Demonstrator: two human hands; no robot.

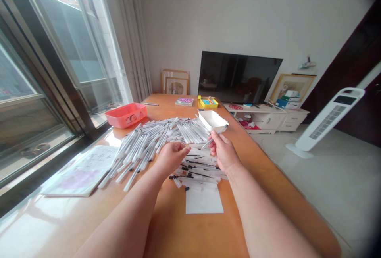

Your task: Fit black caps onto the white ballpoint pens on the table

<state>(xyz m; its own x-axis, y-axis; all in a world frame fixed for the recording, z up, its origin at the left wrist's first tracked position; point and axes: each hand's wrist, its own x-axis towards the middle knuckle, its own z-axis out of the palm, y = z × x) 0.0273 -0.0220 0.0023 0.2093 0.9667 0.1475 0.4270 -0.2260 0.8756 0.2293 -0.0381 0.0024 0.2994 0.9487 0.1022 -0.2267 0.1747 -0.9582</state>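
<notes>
My right hand [224, 151] holds one white pen [214, 135] pinched at its lower end, tip pointing up toward a white tray [212, 120]. My left hand [171, 155] is curled, fingers down on the near edge of a big spread of white pens [154, 139]; whether it grips one I cannot tell. Between and below both hands lies a smaller heap of pen parts with black tips [198, 170] on a white sheet [204, 201]. All of it rests on an orange wooden table [175, 230].
A pink plastic basket [126, 115] sits at the far left of the table, papers [83, 172] at the near left by the window. Books [184, 101] and a yellow box [208, 102] lie at the far end. A TV [238, 77] and a white tower fan [327, 119] stand beyond.
</notes>
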